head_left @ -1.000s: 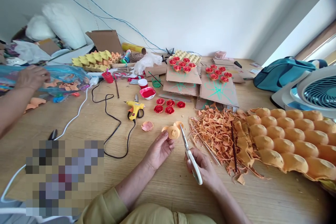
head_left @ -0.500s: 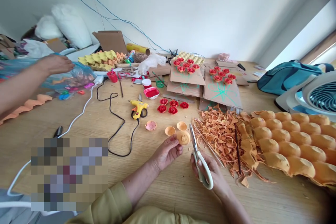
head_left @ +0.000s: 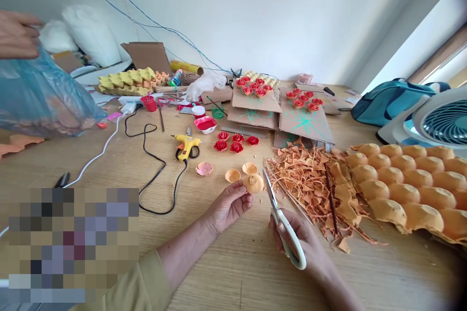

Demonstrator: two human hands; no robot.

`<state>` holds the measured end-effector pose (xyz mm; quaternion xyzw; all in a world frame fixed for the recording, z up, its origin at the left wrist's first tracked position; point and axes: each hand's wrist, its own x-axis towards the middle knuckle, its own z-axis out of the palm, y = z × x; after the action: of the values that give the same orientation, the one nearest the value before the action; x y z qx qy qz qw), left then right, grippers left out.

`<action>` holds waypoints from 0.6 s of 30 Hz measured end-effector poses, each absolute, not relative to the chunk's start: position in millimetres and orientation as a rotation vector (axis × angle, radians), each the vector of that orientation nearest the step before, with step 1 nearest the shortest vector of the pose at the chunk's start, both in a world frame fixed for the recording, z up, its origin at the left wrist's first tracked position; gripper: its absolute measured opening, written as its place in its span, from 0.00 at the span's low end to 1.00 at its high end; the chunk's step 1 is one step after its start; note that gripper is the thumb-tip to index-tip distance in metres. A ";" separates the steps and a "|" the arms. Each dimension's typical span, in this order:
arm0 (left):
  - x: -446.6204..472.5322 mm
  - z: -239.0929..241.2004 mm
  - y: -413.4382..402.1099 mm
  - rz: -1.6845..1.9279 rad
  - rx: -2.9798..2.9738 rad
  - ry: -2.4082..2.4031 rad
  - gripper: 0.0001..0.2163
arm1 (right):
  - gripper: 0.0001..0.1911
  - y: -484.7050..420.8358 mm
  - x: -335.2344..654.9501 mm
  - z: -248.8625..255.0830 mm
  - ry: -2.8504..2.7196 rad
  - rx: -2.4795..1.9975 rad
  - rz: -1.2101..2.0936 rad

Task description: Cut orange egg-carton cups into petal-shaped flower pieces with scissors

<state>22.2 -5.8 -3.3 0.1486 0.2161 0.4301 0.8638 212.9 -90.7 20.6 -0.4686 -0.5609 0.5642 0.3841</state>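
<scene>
I have the left hand (head_left: 230,202) pinching a domed orange cup (head_left: 254,184), right hand (head_left: 310,242) gripping white-handled scissors (head_left: 276,210); two shallow orange bowls (head_left: 232,175) lie cut, orange pulp tray (head_left: 404,178) largely whole.

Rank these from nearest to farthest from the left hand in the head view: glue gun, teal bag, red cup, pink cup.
Starting at the left hand:
1. Pink cup: just beyond it, to the left.
2. Glue gun: farther forward, left.
3. Red cup: farther back, left.
4. Teal bag: far off, back right.
</scene>
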 end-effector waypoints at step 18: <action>49.5 17.3 16.6 1.023 0.305 0.492 0.03 | 0.27 -64.4 217.8 39.6 -1.493 -1.262 1.260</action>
<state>49.5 16.6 17.3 0.1438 0.2322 0.4828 0.8321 217.8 -64.4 39.6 -0.4980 -0.5891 0.4974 0.3968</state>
